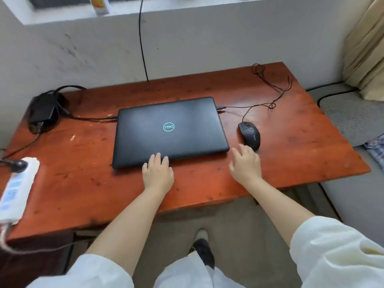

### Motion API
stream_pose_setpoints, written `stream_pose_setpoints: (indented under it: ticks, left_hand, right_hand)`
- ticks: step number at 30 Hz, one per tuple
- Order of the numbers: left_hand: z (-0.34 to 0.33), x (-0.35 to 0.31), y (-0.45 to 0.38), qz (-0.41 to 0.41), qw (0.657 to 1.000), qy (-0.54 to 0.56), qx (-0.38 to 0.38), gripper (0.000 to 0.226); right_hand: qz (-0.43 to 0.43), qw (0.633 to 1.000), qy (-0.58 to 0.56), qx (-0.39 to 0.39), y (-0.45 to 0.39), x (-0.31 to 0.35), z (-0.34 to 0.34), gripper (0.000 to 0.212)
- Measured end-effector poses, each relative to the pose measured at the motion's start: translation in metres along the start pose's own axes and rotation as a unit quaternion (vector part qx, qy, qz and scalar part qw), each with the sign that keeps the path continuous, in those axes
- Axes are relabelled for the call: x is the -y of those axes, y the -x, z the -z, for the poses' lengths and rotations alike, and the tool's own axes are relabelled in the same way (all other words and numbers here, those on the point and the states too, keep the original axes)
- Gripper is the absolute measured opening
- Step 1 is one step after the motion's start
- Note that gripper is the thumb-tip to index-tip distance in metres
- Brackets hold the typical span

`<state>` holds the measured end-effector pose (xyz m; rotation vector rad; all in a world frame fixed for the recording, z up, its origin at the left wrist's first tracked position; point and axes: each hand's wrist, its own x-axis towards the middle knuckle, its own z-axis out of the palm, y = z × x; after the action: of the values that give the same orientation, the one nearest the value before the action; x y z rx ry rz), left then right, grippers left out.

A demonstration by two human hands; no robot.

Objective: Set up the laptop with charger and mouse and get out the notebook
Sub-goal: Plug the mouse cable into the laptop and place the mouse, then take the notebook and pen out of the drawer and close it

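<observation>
A black laptop (169, 129) lies closed in the middle of the red-brown wooden table (83, 183). A charger cable runs into its left side from the black charger brick (42, 113) at the table's far left corner. A black wired mouse (249, 135) sits just right of the laptop, its thin cable plugged into the laptop's right side. My left hand (158, 173) rests with its fingertips on the laptop's front edge. My right hand (246, 163) hovers with fingers spread just in front of the mouse, holding nothing. No notebook is in view.
A white power strip (15, 188) with a black plug in it lies at the table's left edge. The mouse cable (270, 88) loops over the far right of the table. A bed with a grey mat (353, 117) stands to the right; a wall is behind.
</observation>
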<state>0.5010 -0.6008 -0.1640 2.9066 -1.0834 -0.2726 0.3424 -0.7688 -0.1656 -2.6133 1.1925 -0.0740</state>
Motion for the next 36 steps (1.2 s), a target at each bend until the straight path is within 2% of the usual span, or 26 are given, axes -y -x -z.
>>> stream_pose_setpoints:
  ticks: [3,6,9,12,16,19,22,24,26,29,32,36]
  left_hand:
    - [-0.006,0.02,0.057,0.03,0.999,0.004,-0.015,0.044]
    - [-0.015,0.04,0.114,0.05,0.999,0.015,-0.006,0.046]
    - [-0.033,0.061,0.158,0.059,0.998,0.014,0.017,0.047]
    - [-0.052,0.081,0.184,0.072,0.996,-0.001,0.055,0.047]
    - [-0.075,0.1,0.19,0.079,0.992,-0.004,0.094,0.042]
    - [-0.1,0.111,0.178,0.075,0.993,0.013,0.094,0.04]
    - [-0.138,0.123,0.162,0.093,0.99,0.056,0.092,0.042]
    - [-0.171,0.131,0.15,0.12,0.981,0.12,0.093,0.053]
    - [-0.206,0.136,0.134,0.144,0.97,0.178,0.083,0.067]
    - [-0.259,0.142,0.107,0.138,0.959,0.245,0.017,0.084]
    - [-0.298,0.147,0.077,0.134,0.925,0.337,-0.111,0.087]
    - [-0.324,0.153,0.044,0.121,0.866,0.438,-0.209,0.092]
  right_hand:
    - [0.054,0.998,-0.02,-0.002,0.051,0.023,-0.011,0.039]
    - [0.067,0.997,-0.023,-0.004,0.097,0.043,-0.026,0.031]
    - [0.049,0.997,-0.066,0.001,0.142,0.055,-0.049,0.029]
    - [-0.014,0.991,-0.129,0.024,0.18,0.059,-0.071,0.029]
    - [-0.071,0.988,-0.124,0.063,0.193,0.055,-0.093,0.028]
    - [-0.08,0.991,-0.09,0.058,0.184,0.049,-0.113,0.029]
    - [-0.117,0.987,-0.105,0.04,0.173,0.041,-0.145,0.03]
    - [-0.161,0.971,-0.174,0.038,0.164,0.032,-0.174,0.034]
    - [-0.216,0.926,-0.308,0.031,0.151,0.022,-0.205,0.045]
    - [-0.248,0.866,-0.434,-0.011,0.128,0.008,-0.255,0.058]
    - [-0.225,0.851,-0.465,-0.092,0.103,-0.005,-0.299,0.058]
    - [-0.163,0.809,-0.536,-0.177,0.077,-0.017,-0.335,0.061]
